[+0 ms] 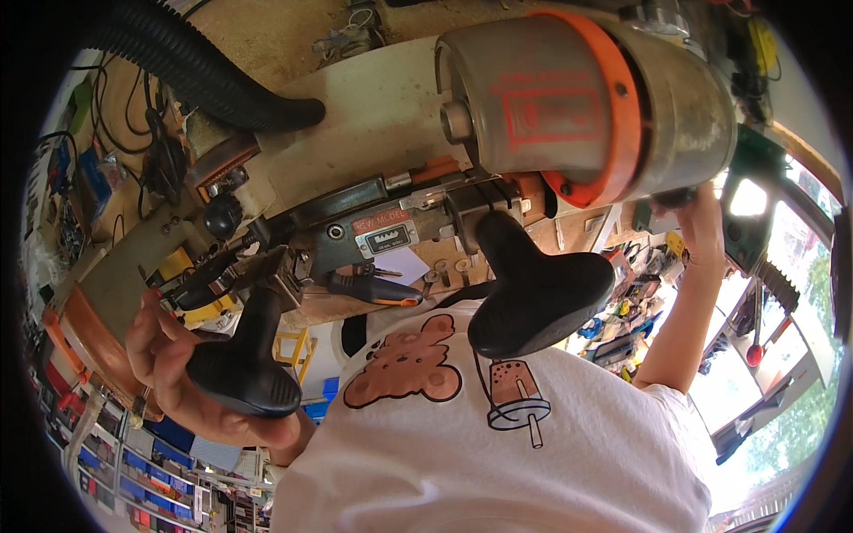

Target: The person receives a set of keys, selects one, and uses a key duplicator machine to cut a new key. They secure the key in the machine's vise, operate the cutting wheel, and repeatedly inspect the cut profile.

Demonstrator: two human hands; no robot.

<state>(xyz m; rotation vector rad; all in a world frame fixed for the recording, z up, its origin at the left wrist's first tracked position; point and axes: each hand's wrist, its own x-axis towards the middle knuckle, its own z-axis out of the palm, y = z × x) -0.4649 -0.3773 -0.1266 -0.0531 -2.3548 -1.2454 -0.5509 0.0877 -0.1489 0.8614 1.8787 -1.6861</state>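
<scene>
The machine (373, 93) spans the upper half of the view, its long axis slanting from 8 o'clock up to 2 o'clock. Two black T-shaped knobs stick out from it. The left knob (242, 373), at 8 o'clock, has its stem pointing down toward 6 to 7 o'clock, and its crossbar lies from 10 to 4 o'clock. The right knob (542, 298), at 3 to 4 o'clock, has its stem aimed at 5 o'clock and its thicker crossbar running from 8 to 2.

The left hand (193, 401) is behind the left knob, fingers loosely curled and well apart from the thumb; whether it has hold of the knob cannot be told. The right hand (701, 226) is raised at 2 to 3 o'clock, beside the lower edge of a clear cover (551, 107) with an orange ring. Its fingertips are hidden, so their opening and any hold cannot be told.

A ribbed black hose (200, 71) reaches in from 10 o'clock. A black-and-orange tool (373, 288) lies between the knobs. A white shirt (515, 471) fills 5 to 6 o'clock.
</scene>
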